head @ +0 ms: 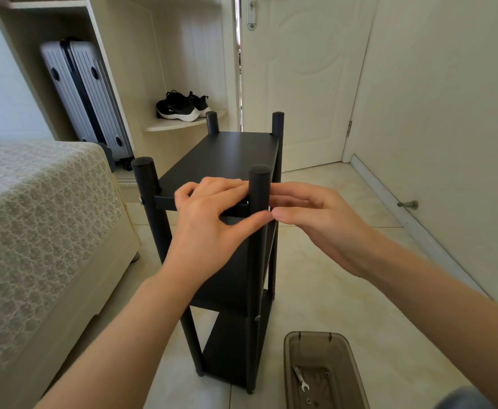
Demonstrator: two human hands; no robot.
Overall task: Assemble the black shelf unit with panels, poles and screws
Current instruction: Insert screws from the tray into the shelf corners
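Head view, from left: a bed (35, 208) with a patterned cover, then the black shelf unit (230, 231) standing upright on the tiled floor (330, 290). The left hand (212, 219) lies on the top panel (227, 154), fingers (221, 184) spread, thumb against the near right pole (259, 190). The right hand (315, 222) pinches at that pole's side; whether it grasps a screw, I cannot tell. Lower right, a brown tray (324, 370) holds a small wrench (300, 379).

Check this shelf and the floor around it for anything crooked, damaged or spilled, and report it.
Nothing stands out. The black shelf unit stands upright with its panels level. The left hand and right hand meet at the near right pole. A small wrench lies inside the brown tray.
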